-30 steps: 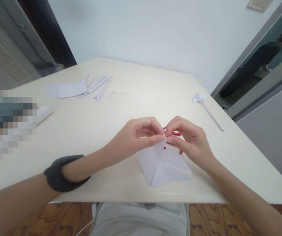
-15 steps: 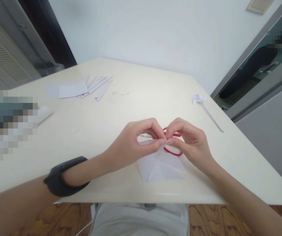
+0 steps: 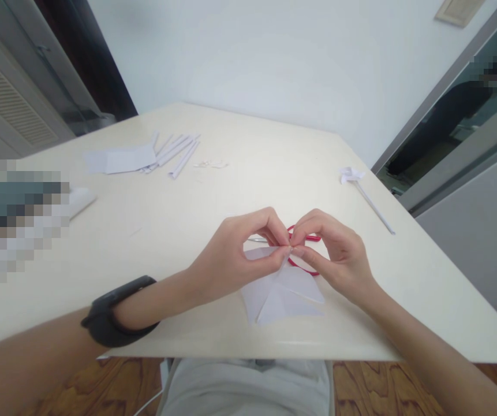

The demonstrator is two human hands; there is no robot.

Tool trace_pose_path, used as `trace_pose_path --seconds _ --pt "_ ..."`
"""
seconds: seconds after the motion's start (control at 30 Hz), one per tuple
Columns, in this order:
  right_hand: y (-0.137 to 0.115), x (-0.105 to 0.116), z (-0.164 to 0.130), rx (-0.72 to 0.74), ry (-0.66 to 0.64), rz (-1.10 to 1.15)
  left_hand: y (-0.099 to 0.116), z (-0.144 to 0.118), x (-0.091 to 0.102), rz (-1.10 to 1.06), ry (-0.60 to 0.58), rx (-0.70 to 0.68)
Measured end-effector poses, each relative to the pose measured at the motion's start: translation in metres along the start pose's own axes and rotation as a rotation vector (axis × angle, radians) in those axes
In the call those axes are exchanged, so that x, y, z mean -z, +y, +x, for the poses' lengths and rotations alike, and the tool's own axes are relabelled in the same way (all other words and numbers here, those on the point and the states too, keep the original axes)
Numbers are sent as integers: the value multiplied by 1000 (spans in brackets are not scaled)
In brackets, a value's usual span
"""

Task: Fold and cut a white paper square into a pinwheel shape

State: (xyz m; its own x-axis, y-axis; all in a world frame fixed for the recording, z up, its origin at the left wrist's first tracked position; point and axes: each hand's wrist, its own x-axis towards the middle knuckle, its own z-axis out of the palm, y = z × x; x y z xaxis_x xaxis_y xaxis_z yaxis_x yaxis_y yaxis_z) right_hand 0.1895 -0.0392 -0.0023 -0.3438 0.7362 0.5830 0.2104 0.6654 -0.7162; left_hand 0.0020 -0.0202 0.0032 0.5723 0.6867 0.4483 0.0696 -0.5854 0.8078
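Can see cream-white table w/ flat white paper sheets, thin rolled-paper sticks, tiny white scraps, red-handled scissors, & at R white paper pinwheel.

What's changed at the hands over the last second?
The cut paper has shifted slightly left, and more of the red-handled scissors now shows beyond it, including part of a blade. Nothing was visibly taken up or let go: the left hand and right hand still pinch together at the paper's upper part. The paper pinwheel and paper rolls stayed put.
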Motion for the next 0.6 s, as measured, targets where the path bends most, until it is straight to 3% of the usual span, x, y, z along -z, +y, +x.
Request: trace_pose_path --seconds 0.27,0.6 --pt "-2 0 -1 9 -13 -15 2 2 4 20 -35 -10" --pt "-1 1 1 42 -13 -23 3 -1 -1 169 54 -67"
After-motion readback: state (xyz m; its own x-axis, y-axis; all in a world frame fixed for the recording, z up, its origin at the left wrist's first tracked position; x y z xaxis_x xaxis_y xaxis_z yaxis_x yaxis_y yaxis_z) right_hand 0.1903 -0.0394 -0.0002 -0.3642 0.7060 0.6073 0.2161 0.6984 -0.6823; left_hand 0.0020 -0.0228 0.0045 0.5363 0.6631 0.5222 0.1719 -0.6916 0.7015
